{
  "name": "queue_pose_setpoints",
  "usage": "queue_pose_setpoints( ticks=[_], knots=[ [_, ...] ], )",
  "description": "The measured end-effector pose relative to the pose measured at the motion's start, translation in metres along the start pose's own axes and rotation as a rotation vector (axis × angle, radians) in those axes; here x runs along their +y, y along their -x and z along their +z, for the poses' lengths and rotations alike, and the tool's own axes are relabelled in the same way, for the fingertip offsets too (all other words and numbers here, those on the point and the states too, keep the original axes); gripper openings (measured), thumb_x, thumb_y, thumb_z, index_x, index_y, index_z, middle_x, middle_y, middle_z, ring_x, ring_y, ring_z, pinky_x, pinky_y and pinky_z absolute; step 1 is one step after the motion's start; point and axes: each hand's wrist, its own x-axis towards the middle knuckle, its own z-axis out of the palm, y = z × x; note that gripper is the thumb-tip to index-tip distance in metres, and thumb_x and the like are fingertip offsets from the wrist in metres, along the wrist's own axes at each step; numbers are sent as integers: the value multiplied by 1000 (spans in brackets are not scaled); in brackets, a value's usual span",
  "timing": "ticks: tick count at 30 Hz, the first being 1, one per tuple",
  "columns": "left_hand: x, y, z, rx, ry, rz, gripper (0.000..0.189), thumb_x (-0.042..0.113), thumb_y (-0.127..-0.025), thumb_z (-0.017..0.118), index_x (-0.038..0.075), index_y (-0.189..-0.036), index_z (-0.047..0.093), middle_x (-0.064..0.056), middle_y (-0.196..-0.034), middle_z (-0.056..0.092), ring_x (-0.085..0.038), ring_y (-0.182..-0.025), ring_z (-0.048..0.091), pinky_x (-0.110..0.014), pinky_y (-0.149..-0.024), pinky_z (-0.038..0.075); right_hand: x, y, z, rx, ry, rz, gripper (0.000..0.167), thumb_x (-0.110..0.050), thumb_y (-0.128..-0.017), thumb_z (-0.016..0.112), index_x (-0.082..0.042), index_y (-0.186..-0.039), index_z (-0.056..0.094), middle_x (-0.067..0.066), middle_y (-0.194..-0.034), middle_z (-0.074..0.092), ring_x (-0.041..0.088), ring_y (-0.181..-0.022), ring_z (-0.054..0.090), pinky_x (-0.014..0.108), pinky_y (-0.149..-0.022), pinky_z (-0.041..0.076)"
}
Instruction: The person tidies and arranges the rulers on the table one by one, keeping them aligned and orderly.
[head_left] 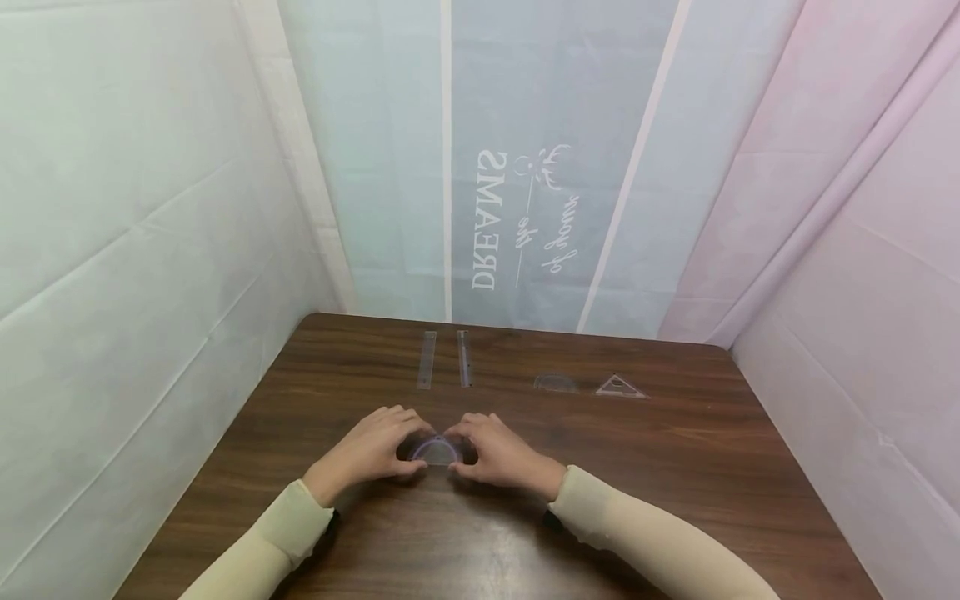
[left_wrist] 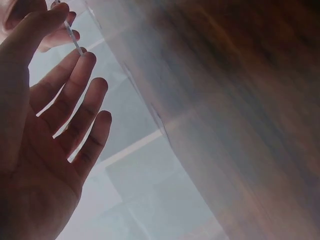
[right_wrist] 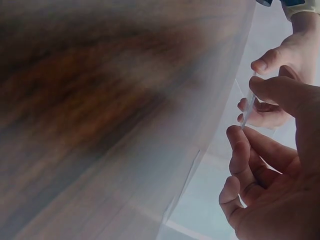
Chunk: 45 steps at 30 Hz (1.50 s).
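A clear protractor (head_left: 438, 452) with a purple arc is held between both hands near the middle of the table, its curved side away from the body. My left hand (head_left: 372, 447) pinches its left end between thumb and fingertips. At the opposite end, my right hand (head_left: 501, 451) grips it with thumb and index finger. In the left wrist view the protractor (left_wrist: 74, 37) appears edge-on, as a thin strip from thumb to fingertips. The right wrist view also shows the protractor (right_wrist: 247, 107) edge-on, with the other hand behind it.
Toward the back of the brown wooden table (head_left: 705, 467) lie two clear rulers, a left one (head_left: 427, 360) and a right one (head_left: 464, 359). Farther right are another clear protractor (head_left: 556, 382) and a triangular set square (head_left: 620, 387). Cloth curtains (head_left: 390, 167) surround the table.
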Motion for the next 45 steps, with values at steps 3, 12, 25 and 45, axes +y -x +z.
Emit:
queue_pose_setpoints(
  ticks=[3, 12, 25, 45],
  knots=[
    [-2, 5, -1, -9, 21, -8, 45, 44, -91, 86, 18, -125, 75, 8, -114, 71, -13, -104, 64, -40, -92, 56, -6, -2, 1, -23, 0, 6, 45, -34, -97, 84, -15, -136, 72, -9, -109, 65, 3, -90, 53, 38, -90, 47],
    [-6, 17, -6, -66, 85, -10, 42, 37, -91, 87, 16, -125, 74, 8, -116, 70, -11, -104, 63, -42, -94, 56, -14, -4, 6, -88, -6, -19, 49, -35, -95, 85, -14, -138, 71, -7, -115, 67, 3, -94, 54, 28, -88, 44],
    [-10, 36, -6, -80, 133, -8, 41, 37, -91, 88, 18, -124, 73, 11, -115, 69, -8, -102, 62, -40, -92, 57, -23, -11, 16, -139, 6, -64, 51, -37, -95, 85, -14, -138, 70, -9, -114, 66, 1, -95, 56, 22, -90, 45],
    [-16, 45, -8, -147, 212, -49, 39, 38, -91, 88, 20, -122, 72, 11, -113, 65, -5, -98, 60, -33, -86, 56, -35, -19, 26, -147, 106, -83, 53, -44, -94, 85, -14, -136, 71, -9, -108, 61, 1, -85, 47, 18, -78, 44]
  ],
)
